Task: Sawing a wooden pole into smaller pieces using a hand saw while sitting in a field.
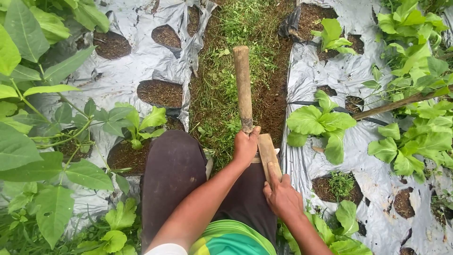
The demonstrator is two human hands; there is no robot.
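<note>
grass strip (226, 71) between sheeted beds (137, 61) | seedlings (321, 123) in right bed holes

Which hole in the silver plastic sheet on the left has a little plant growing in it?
The hole nearest the person's knee. A small leafy plant grows there; the other left-side holes show only bare soil.

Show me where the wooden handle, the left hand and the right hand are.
wooden handle (243, 85), head view, middle of the shaft.
left hand (245, 146), head view, back of the hand.
right hand (282, 197), head view, back of the hand.
</note>
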